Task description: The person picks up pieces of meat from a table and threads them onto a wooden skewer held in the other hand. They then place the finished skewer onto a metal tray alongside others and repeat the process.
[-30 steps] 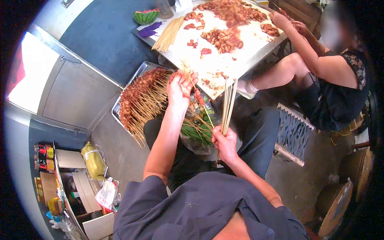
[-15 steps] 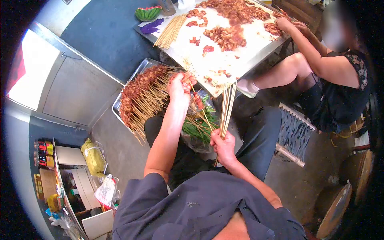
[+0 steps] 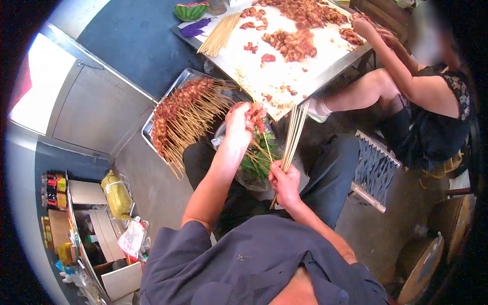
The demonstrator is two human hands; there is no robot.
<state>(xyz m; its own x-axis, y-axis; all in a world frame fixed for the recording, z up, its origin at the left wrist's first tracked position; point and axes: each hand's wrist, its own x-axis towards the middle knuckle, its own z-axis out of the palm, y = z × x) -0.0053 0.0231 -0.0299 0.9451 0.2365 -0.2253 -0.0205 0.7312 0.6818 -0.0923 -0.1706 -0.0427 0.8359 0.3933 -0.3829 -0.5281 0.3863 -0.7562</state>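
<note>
My left hand (image 3: 241, 121) is closed around red marinated meat pieces (image 3: 257, 116), just in front of the table's near corner. A single bamboo skewer runs up from my right hand to this meat; its tip is hidden there. My right hand (image 3: 285, 184) grips a bundle of bare bamboo skewers (image 3: 293, 134), fanned upward, along with that single skewer. Left of my hands, a metal tray (image 3: 147, 133) holds many loaded meat skewers (image 3: 175, 109), sticks pointing toward me. Below my left hand, green vegetables (image 3: 256, 161) lie in a plastic bag between my knees.
The table (image 3: 320, 71) ahead carries heaped meat (image 3: 295, 44), loose skewers (image 3: 219, 34), a purple cloth-like item (image 3: 195, 28) and a cut watermelon (image 3: 190, 11). Another person (image 3: 432, 91) works at its right side. A folding stool (image 3: 376, 170) stands right; boxes and bags sit lower left.
My left hand has moved right and slightly down, bringing its meat to the single skewer. My right hand stays nearly in place with the bundle. The view has shifted slightly.
</note>
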